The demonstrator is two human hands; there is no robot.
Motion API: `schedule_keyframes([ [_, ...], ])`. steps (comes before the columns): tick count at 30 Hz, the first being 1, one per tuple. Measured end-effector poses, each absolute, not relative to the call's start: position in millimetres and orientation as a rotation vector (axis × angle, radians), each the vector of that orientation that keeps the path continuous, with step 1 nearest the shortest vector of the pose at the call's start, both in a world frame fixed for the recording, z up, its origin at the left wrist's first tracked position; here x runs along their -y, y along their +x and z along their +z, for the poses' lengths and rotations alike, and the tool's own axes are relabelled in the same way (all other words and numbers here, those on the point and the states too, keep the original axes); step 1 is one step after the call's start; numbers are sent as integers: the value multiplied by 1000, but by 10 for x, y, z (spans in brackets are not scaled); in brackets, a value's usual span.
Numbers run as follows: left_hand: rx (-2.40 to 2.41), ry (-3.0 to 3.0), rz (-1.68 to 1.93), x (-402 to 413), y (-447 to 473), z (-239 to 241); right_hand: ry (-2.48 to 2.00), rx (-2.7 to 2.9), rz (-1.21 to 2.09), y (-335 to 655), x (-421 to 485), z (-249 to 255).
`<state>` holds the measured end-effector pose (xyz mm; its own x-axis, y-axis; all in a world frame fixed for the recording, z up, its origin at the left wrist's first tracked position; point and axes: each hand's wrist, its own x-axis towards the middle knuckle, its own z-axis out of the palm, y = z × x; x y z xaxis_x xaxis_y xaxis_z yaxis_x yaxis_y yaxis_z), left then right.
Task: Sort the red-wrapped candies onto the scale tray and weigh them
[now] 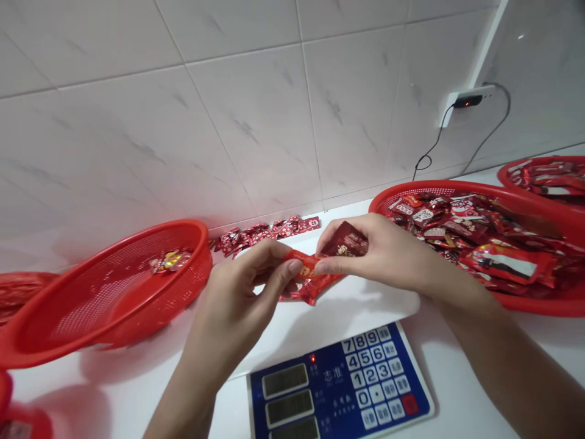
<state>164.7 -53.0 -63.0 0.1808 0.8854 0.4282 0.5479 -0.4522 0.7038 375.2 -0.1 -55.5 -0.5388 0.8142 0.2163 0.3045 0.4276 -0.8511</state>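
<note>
My left hand (247,286) and my right hand (379,253) meet above the white platform (365,305) of a weighing scale. Both pinch the same bunch of red snack packets (320,268). The left thumb and forefinger close on its left end. The right hand's fingers wrap round a dark red packet (347,241) at the top of the bunch. The lower packets hang just above the platform.
The scale's blue keypad panel (347,384) faces me, a red light lit. A tilted red basket (114,292) at left holds one small wrapped sweet (170,261). Two red baskets (525,244) at right are full of red packets. Loose red packets (265,233) lie along the tiled wall. A plug and cable (466,103) are on the wall.
</note>
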Motion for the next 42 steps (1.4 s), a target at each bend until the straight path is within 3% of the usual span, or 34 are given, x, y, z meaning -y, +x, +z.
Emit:
schedule_keyframes([
  [21, -1433, 2243, 1172, 516, 1645, -675, -874, 2030, 1063, 3700, -16, -634],
  [31, -1620, 2302, 1200, 424, 1507, -605, -910, 1763, 1344, 3767, -150, -601],
  [42, -1798, 2234, 781, 274, 1357, -670, -972, 1756, 1312, 3785, -164, -585],
])
